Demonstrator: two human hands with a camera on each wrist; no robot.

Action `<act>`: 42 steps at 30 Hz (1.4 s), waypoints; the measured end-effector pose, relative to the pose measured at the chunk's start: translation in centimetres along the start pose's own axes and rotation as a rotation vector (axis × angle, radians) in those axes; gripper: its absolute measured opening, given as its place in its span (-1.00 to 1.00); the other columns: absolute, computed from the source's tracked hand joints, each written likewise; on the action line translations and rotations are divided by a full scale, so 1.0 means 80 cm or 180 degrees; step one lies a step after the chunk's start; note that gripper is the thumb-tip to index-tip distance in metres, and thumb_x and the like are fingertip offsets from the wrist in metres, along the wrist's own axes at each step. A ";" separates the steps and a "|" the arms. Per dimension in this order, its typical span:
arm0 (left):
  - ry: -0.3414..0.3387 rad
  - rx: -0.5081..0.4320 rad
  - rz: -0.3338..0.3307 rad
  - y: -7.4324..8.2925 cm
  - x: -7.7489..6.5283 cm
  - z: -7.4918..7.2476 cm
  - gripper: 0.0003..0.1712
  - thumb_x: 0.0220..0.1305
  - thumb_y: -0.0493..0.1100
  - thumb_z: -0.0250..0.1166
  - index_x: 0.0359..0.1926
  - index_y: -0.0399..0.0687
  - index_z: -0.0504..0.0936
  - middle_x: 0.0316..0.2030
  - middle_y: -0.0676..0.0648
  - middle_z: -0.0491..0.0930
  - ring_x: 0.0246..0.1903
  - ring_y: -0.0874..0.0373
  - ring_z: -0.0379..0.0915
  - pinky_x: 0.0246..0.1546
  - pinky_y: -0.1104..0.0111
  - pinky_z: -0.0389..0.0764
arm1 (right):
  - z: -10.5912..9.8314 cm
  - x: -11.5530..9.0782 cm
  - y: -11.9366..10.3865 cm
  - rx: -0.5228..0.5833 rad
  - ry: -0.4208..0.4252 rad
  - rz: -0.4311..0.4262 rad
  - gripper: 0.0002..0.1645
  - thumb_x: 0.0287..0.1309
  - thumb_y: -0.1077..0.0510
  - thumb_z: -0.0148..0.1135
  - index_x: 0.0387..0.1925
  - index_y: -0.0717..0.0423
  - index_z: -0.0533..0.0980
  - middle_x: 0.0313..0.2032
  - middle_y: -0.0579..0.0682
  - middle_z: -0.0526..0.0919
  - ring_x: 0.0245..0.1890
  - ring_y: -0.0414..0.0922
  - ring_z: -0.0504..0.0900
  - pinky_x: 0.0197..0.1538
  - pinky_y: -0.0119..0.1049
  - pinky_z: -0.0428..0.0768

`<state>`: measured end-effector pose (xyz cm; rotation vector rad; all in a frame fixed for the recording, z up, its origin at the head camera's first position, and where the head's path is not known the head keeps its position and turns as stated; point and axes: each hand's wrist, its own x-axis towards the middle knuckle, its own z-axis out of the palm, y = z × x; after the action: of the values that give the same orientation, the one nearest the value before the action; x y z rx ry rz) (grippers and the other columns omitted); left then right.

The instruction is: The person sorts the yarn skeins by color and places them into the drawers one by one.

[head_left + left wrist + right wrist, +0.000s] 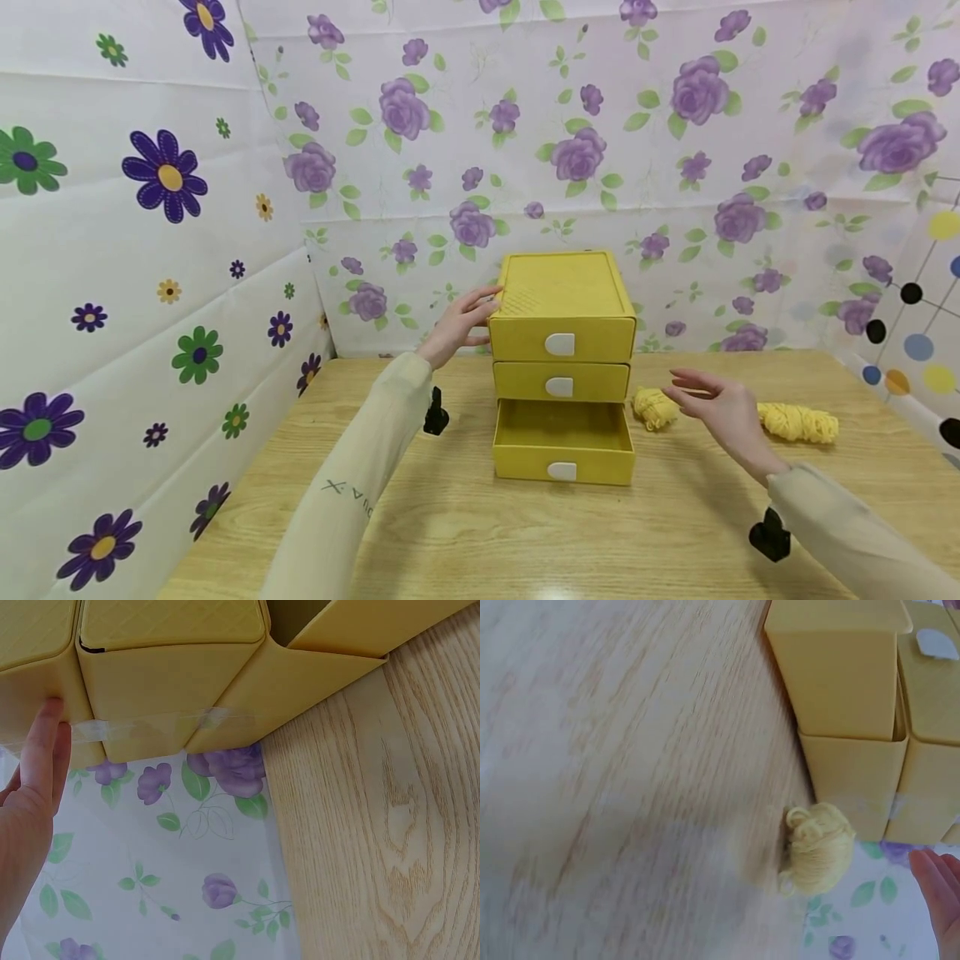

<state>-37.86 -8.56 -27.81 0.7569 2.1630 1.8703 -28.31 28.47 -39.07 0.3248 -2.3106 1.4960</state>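
Observation:
A yellow three-drawer box [564, 340] stands on the table, its bottom drawer [564, 463] pulled out and the inside bare. My left hand [459, 325] rests its fingertips on the box's left side near the top; in the left wrist view those fingers [46, 750] lie straight against the side wall. To the right of the box my right hand [716, 408] hovers over the table with loosely extended fingers, holding nothing. A small ball of yellow yarn [654, 408] lies between the box and that hand. Behind the right hand is a longer yellow yarn skein [798, 422], partly hidden by it.
The wooden table [450, 525] runs up to a back wall hung with purple-flowered cloth [525, 167]. Flowered cloth [150, 275] also covers the left side, and a dotted one [918, 350] the right. Clear tape [214, 718] crosses the box's side.

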 end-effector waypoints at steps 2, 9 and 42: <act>-0.0001 -0.0018 0.0002 0.000 0.000 0.000 -0.43 0.38 -0.09 0.00 0.35 -0.06 0.14 0.18 -0.20 0.22 -0.06 -0.05 0.30 -0.06 0.02 0.37 | 0.000 0.002 0.004 -0.0083 0.0012 0.0072 -0.40 0.07 0.00 0.27 0.08 0.27 0.44 -0.08 0.25 0.53 -0.25 -0.32 0.57 -0.30 -0.34 0.55; -0.0003 -0.0024 0.0025 0.000 0.000 0.000 -0.44 0.38 -0.09 0.01 0.35 -0.05 0.15 0.18 -0.19 0.21 -0.07 -0.05 0.31 -0.05 -0.01 0.35 | 0.005 0.013 0.017 -0.0354 -0.0021 0.0239 -0.35 0.05 -0.06 0.28 0.12 0.19 0.43 -0.05 0.18 0.53 -0.14 -0.13 0.55 -0.24 -0.39 0.53; 0.0105 0.0017 0.0074 -0.024 0.014 -0.007 -0.46 0.34 -0.01 0.06 0.31 0.09 0.24 0.16 -0.09 0.27 -0.07 -0.04 0.33 -0.09 0.03 0.41 | 0.022 0.033 0.062 -0.0435 -0.0509 0.0698 -0.09 -0.02 0.00 0.36 0.26 0.32 0.18 0.20 0.42 0.12 0.10 0.39 0.17 -0.01 0.10 0.34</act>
<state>-39.59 -8.65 -29.37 0.7608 2.1893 1.9022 -32.91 28.94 -42.69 0.1630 -2.6336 1.4459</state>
